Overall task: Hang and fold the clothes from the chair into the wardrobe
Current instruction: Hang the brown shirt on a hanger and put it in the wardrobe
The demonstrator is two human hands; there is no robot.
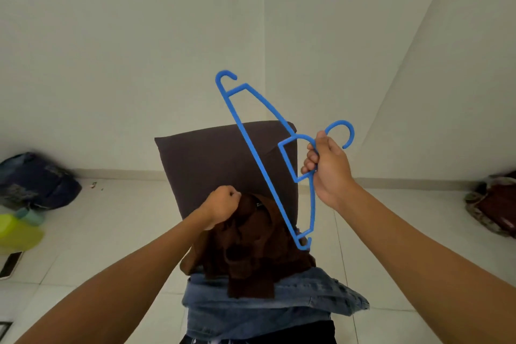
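Observation:
A chair (pixel 212 159) with a dark grey padded back stands in the middle of the view. On its seat lie clothes: a brown garment (pixel 251 254) on top of blue denim (pixel 251 310). My left hand (pixel 222 205) grips the brown garment near its collar and holds it up a little. My right hand (pixel 328 169) holds a blue plastic hanger (pixel 259 159) near its hook, tilted in the air above the chair, its lower end close to the brown garment. No wardrobe is in view.
White walls meet in a corner behind the chair. On the tiled floor, a dark blue bag (pixel 33 180) and a green container (pixel 16 230) lie at the left, a phone (pixel 11 264) near them. A pile of cloth (pixel 494 207) lies at the right.

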